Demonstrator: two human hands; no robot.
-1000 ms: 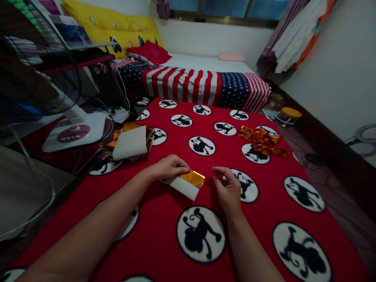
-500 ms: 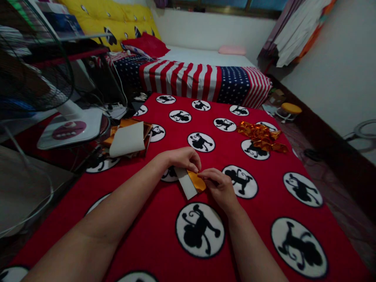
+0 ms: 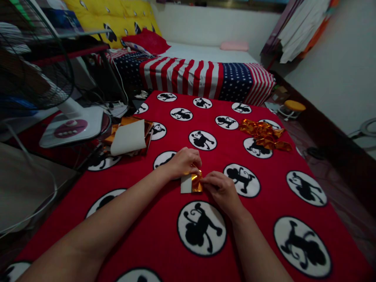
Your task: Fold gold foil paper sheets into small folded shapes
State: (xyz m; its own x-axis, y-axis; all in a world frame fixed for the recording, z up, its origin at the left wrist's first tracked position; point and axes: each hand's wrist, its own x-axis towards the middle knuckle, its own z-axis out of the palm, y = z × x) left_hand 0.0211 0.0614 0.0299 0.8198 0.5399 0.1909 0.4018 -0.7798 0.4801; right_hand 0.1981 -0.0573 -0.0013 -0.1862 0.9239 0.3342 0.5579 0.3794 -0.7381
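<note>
Between my hands is a small sheet of gold foil paper, partly folded, with its pale backing showing on the left and a shiny gold strip on the right. My left hand grips its far edge from above, fingers bent down and covering part of it. At the right edge, the thumb and fingertips of my right hand pinch the gold side. Both hands rest low over the red cloth printed with black figures in white circles.
To the left lies a stack of gold foil sheets, the top one pale side up. Several folded gold pieces are heaped at the far right. A fan base stands at the left edge, with a bed beyond the cloth.
The foil paper has turned so its edges run straighter toward me, and less pale backing shows. My left hand has come over its far edge; my right hand keeps pinching the right side.
</note>
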